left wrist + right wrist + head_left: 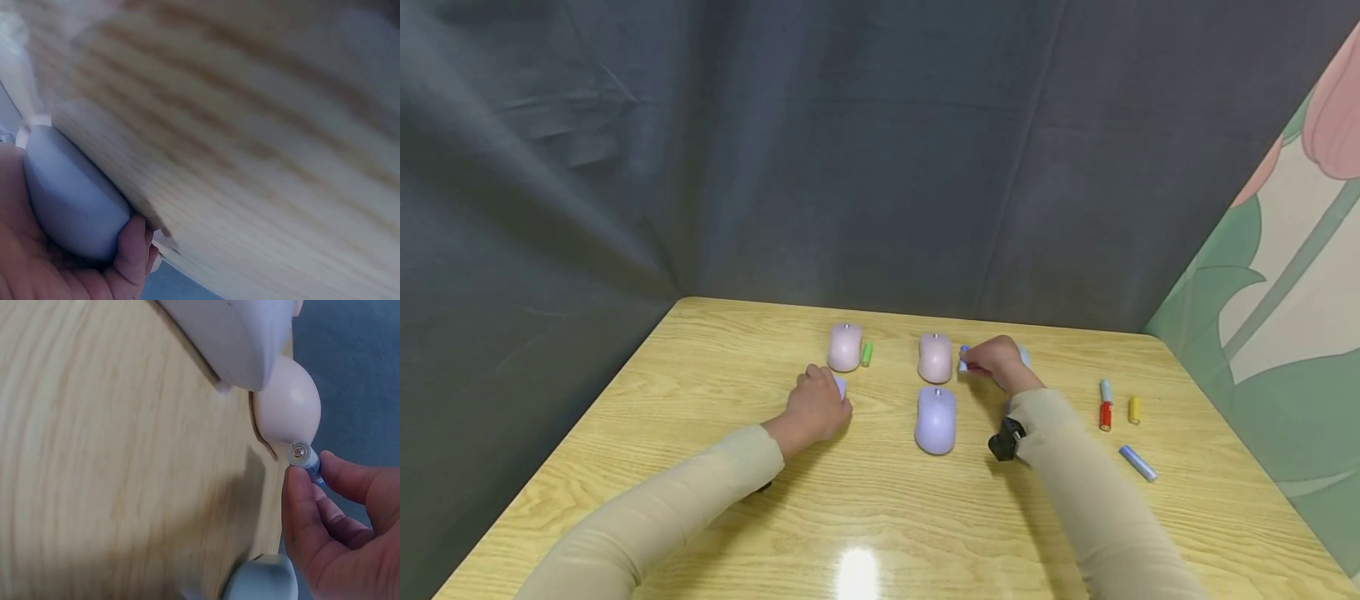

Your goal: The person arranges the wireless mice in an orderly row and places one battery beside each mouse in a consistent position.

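- Lavender computer mouse (pixel 75 194) is held in the curled left grip (pixel 817 406).
- Blue battery (pixel 305 456) is pinched in the right grip (pixel 998 358).
- Green battery (pixel 867 354) is apparently placed; four loose batteries (pixel 1134 409) seem left.

An indoor corner, whether home or office cannot be told: a wood-grain bench (pixel 850 500) stands before a dark hanging cloth (pixel 865 167), with a large flower-patterned surface (pixel 1300 350) slanting along the right side, glare whitening the benchtop
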Available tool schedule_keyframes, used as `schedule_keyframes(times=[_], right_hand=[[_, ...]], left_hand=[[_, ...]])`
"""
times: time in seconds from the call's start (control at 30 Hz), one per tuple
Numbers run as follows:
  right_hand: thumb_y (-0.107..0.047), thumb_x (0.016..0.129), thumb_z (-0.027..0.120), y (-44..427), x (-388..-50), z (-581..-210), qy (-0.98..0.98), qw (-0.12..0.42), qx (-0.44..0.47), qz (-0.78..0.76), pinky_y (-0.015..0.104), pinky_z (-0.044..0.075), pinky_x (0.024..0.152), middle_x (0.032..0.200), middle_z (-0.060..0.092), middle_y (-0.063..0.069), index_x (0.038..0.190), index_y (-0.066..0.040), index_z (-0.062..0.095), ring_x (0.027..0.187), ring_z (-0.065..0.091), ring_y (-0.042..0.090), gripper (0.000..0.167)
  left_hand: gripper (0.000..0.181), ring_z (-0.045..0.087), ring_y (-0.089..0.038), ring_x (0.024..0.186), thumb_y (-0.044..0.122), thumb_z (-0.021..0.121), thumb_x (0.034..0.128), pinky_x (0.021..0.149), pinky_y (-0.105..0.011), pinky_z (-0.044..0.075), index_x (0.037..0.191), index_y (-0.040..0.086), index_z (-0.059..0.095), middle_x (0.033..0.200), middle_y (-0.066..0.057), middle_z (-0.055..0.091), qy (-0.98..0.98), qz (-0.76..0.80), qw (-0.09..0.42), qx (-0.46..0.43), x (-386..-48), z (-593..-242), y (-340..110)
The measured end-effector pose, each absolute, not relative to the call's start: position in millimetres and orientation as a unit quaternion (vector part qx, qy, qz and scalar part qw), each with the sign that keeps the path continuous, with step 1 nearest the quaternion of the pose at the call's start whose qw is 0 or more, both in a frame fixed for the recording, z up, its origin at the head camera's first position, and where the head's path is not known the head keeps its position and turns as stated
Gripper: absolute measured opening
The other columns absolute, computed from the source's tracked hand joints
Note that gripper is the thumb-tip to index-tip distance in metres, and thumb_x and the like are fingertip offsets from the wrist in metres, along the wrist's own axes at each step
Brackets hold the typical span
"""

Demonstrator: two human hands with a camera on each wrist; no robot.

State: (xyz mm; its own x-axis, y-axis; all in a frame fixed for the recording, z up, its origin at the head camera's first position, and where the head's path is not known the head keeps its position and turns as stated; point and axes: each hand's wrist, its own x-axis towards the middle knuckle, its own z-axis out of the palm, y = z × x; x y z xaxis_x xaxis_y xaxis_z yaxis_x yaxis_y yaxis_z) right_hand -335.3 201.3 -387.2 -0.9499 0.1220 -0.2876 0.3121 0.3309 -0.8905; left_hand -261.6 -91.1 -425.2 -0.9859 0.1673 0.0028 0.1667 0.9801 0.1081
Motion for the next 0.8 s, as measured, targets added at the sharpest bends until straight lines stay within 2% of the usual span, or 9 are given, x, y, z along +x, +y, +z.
schedule_keyframes(times=[0.13, 0.4, 0.8], right_hand=[[-0.002, 0.088, 0.068, 201, -343, -395, 0.832, 0.088, 0.147, -0.527, 0.028, 0.057, 0.066, 0.062, 0.061, 0.004, 0.105, 0.016, 0.062, 0.054, 0.063, 0.01, 0.026], [-0.003, 0.087, 0.07, 199, -353, -406, 0.86, 0.085, 0.161, -0.477, 0.026, 0.055, 0.056, 0.059, 0.062, 0.006, 0.106, 0.017, 0.062, 0.049, 0.062, 0.011, 0.029], [-0.006, 0.085, 0.072, 196, -353, -413, 0.868, 0.069, 0.174, -0.459, 0.026, 0.054, 0.054, 0.064, 0.061, 0.008, 0.099, 0.013, 0.063, 0.05, 0.06, 0.013, 0.026]], left_hand=[[0.057, 0.051, -0.028, 0.078, 0.036, 0.051, 0.0963, 0.052, -0.03, 0.05, 0.112, -0.018, 0.046, 0.088, -0.021, 0.041, 0.995, 0.042, -0.001, 0.091, -260, -424, -90], [0.057, 0.051, -0.028, 0.076, 0.036, 0.052, 0.0963, 0.05, -0.029, 0.05, 0.111, -0.019, 0.046, 0.088, -0.023, 0.043, 0.994, 0.028, -0.01, 0.101, -258, -422, -90], [0.058, 0.05, -0.027, 0.076, 0.037, 0.05, 0.097, 0.051, -0.028, 0.048, 0.11, -0.019, 0.047, 0.087, -0.022, 0.043, 0.994, 0.004, -0.013, 0.105, -259, -423, -90]])
